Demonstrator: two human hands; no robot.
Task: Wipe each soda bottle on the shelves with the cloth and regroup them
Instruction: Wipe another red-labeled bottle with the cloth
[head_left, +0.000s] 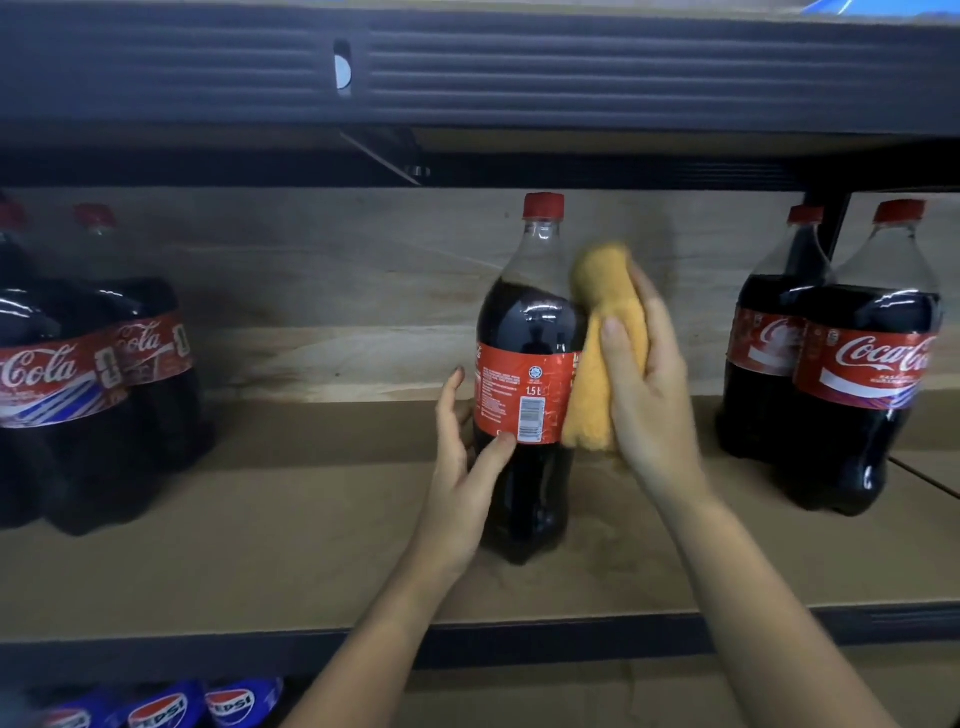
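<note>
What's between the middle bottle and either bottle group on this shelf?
Nothing visible. The middle bottle stands alone; bare shelf lies between it and the left pair, and between it and the right pair. Only the cloth touches its right side.

Middle bottle (524, 374): dark brown cola, clear neck, red cap, red label with white small print and a white barcode patch.
Cloth (597, 358): plain yellow-orange, no pattern.
Left bottles (93, 374): dark cola, red caps, red labels with white script and blue-and-white stripes.
Right bottles (852, 364): dark cola, red caps, red labels with white script, a white band and blue edging.
Shelf board (260, 545): plain tan-brown.
Back panel (322, 291): pale wood grain.
Shelf frame (519, 67): dark grey-black, ribbed with horizontal lines.
Lower bottles (166, 706): blue labels with red, white and blue round logos.
</note>
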